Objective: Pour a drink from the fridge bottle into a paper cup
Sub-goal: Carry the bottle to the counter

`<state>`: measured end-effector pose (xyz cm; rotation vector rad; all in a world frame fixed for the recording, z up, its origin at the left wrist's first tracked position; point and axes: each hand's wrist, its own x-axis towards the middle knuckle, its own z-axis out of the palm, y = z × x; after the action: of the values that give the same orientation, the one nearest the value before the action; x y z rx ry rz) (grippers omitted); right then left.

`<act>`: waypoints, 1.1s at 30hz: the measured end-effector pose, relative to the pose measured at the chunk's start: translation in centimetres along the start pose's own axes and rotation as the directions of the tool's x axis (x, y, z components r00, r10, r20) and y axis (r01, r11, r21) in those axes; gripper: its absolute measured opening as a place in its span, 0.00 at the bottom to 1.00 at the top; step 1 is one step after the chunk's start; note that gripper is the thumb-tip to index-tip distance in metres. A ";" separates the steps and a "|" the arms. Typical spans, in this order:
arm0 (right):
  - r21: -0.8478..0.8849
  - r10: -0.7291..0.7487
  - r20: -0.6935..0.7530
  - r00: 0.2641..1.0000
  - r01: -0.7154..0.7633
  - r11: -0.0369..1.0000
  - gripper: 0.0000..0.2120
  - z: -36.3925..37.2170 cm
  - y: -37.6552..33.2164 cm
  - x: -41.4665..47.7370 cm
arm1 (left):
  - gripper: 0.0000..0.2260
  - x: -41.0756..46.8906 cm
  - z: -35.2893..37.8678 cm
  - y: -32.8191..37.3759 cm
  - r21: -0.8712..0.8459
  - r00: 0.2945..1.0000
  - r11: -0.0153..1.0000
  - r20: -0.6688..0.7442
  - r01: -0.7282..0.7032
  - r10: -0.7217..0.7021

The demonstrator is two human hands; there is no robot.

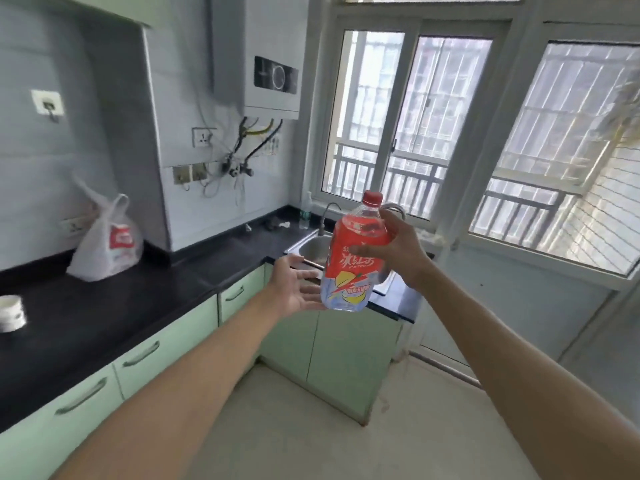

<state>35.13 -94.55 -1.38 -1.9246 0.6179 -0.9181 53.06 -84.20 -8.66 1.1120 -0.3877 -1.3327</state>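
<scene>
One red "ice tea" bottle (348, 271) in right hand (403, 252), left hand (294, 285) alongside

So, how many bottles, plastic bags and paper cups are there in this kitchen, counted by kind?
Bottles: 2, the red-label bottle and the small bottle by the sink
Plastic bag: 1
Paper cup: 1
Total: 4

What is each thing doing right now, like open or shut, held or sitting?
Bottle, nearly upright, in the air, red cap on.
Right hand, grips the bottle.
Left hand, open, by the bottle's base.
Paper cup, standing on the counter, untouched.
Plastic bag, sitting on the counter.
Cupboard doors, shut.
</scene>
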 end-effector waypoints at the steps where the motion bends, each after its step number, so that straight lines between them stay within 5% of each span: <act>1: 0.013 -0.007 0.034 0.999 0.007 1.000 0.30 1.6 -0.1 0.7 | 0.20 -0.3 -1.5 0.4 -0.017 0.999 1.000 -0.032 -0.012 0.012; 13: 0.074 -0.087 0.346 0.934 0.065 0.995 0.33 21.8 -3.2 8.0 | 0.25 -5.3 -20.2 6.2 -0.179 0.940 0.969 -0.326 -0.169 0.103; 33: 0.166 -0.242 0.538 0.807 0.180 0.970 0.31 47.8 -8.0 15.5 | 0.25 -10.4 -42.8 14.7 -0.243 0.843 0.924 -0.521 -0.294 0.131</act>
<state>83.00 -77.62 -4.70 -2.0562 0.0040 -0.4587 92.00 -59.25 -13.24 1.0580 0.0841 -0.8260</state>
